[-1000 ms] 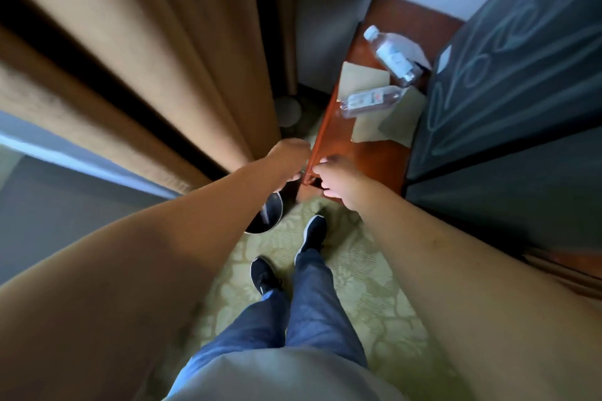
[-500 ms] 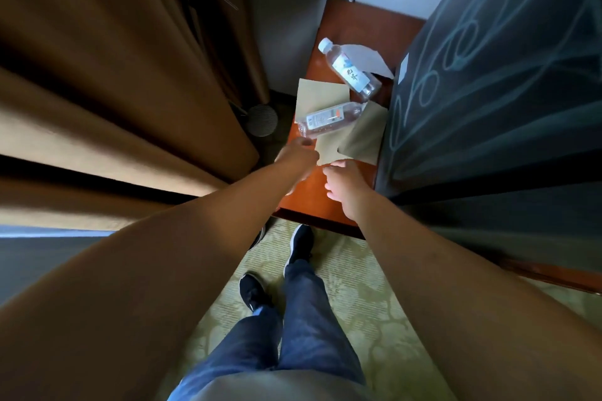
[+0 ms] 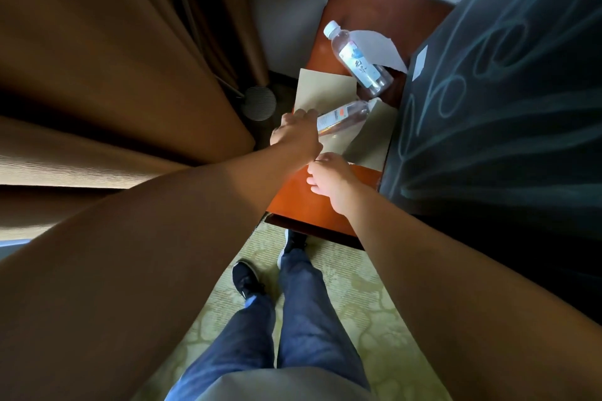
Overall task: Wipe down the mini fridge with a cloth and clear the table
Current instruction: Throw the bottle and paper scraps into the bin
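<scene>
A reddish wooden table stands against the black mini fridge, whose side shows wipe streaks. Two clear plastic bottles lie on the table: the near bottle and the far bottle. Brown paper sheets lie under the near bottle, and a white sheet lies behind the far one. My left hand reaches over the table's left side, fingers stretched onto the brown paper at the near bottle's cap end, which it hides. My right hand hovers over the paper's near edge, fingers loosely bent, holding nothing.
Heavy brown curtains hang close on the left. A round dark base sits on the floor between the curtains and the table. My legs and shoes stand on patterned green carpet in front of the table.
Both hands have moved from the table's near corner farther over the top. The left hand now reaches the brown paper beside the near bottle. The view has shifted closer to the table.
</scene>
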### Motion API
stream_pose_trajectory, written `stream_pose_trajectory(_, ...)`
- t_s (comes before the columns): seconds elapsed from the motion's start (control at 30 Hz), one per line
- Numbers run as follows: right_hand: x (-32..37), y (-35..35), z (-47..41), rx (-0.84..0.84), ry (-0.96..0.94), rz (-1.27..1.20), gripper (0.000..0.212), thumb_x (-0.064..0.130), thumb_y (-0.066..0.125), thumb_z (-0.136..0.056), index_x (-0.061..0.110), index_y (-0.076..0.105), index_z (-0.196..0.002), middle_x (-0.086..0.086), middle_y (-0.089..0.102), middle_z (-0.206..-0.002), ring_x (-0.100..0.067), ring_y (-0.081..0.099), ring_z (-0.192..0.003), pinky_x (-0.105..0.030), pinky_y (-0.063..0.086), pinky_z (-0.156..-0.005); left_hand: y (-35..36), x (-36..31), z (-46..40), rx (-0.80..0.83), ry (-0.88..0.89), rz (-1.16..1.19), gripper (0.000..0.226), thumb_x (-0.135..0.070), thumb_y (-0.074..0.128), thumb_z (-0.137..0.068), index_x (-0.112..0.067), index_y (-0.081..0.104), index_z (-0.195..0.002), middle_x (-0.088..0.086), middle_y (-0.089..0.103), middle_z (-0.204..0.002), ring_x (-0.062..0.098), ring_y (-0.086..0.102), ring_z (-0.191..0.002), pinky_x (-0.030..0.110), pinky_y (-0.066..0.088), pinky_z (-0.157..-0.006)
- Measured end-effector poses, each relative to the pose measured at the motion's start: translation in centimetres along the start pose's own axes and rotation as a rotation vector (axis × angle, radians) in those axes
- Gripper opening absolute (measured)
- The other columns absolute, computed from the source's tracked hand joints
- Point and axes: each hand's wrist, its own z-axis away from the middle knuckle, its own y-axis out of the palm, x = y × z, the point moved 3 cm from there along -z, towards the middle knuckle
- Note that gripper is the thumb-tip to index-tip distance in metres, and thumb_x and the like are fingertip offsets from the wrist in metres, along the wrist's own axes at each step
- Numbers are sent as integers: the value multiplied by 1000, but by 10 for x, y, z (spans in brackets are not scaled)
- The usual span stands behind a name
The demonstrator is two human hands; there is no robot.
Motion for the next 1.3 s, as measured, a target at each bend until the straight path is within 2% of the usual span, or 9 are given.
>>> stream_pose_trajectory(0.17, -11, -4, -10, -2, 27, -40, 31, 18, 53, -101, 11, 60, -131, -19, 63, -133, -20, 63, -90, -26, 53, -67, 9, 7, 3, -16, 23, 57, 62, -40, 74, -85, -18, 50, -137, 6, 57, -126, 30, 57, -114, 47, 59, -84)
stream_pose_trajectory(0.33, -15, 4, 7, -36, 68, -71, 39, 19, 51, -103, -1, 56, -137, -23, 61, -133, -38, 62, -121, -42, 54, -87, 5, 23, 20, -45, 67, 138, 56, -40, 70, -90, -19, 50, -138, 3, 56, -123, 23, 58, -107, 32, 56, -73)
stream_pose_trajectory(0.47, -16, 20, 21, -59, 62, -125, 52, 36, 55, -97, 5, 52, -140, -17, 66, -127, -29, 71, -99, -34, 55, -63, 3, 52, 48, -18, 83, 216, 52, -38, 68, -91, -23, 49, -137, 3, 57, -127, 25, 58, -116, 38, 60, -82)
stream_pose_trajectory(0.6, -12, 49, 46, 15, 125, -141, 39, 44, 42, -108, 11, 55, -121, -7, 69, -112, -19, 67, -104, -31, 58, -85, 1, 85, 85, 14, 88, 263, 44, -40, 63, -95, -19, 54, -133, 5, 60, -122, 25, 60, -110, 32, 52, -79)
stream_pose_trajectory(0.77, -24, 101, 64, 46, 73, -113, 40, 45, 47, -106, 11, 58, -124, -9, 70, -113, -24, 70, -100, -29, 56, -76, 16, 141, 135, -16, -22, 401, 39, -44, 71, -88, -24, 59, -120, -4, 64, -104, 18, 64, -89, 27, 42, -57)
stream_pose_trajectory(0.83, -31, 123, 70, 79, 74, -98, 32, 46, 51, -103, 16, 56, -113, -5, 70, -109, -18, 70, -92, -24, 55, -69, 23, 158, 153, -25, -51, 441, 41, -42, 73, -84, -23, 59, -118, -2, 67, -104, 18, 66, -86, 31, 51, -60)
stream_pose_trajectory(1.07, -62, 178, 77, 97, 63, -64, 47, 44, 64, -92, 11, 59, -125, -11, 72, -117, -24, 72, -100, -39, 59, -92, 53, 203, 197, 16, -147, 487, 63, -46, 75, -79, -23, 52, -133, -1, 61, -122, 19, 60, -93, 31, 48, -70)
stream_pose_trajectory(1.2, -87, 205, 70, 129, 94, -21, 54, 43, 67, -86, 9, 58, -126, -2, 60, -99, -19, 54, -70, -31, 56, -70, 77, 224, 213, 63, -164, 533, 68, -42, 74, -82, -25, 48, -142, 0, 62, -129, 22, 62, -109, 31, 48, -82)
stream_pose_trajectory(1.3, -111, 221, 62, 141, 76, 76, 30, 30, 62, -96, 10, 60, -118, -8, 60, -104, -22, 59, -79, -31, 53, -66, 104, 237, 222, 159, -213, 637, 59, -36, 71, -86, -25, 50, -140, 1, 67, -120, 20, 66, -102, 32, 54, -81)
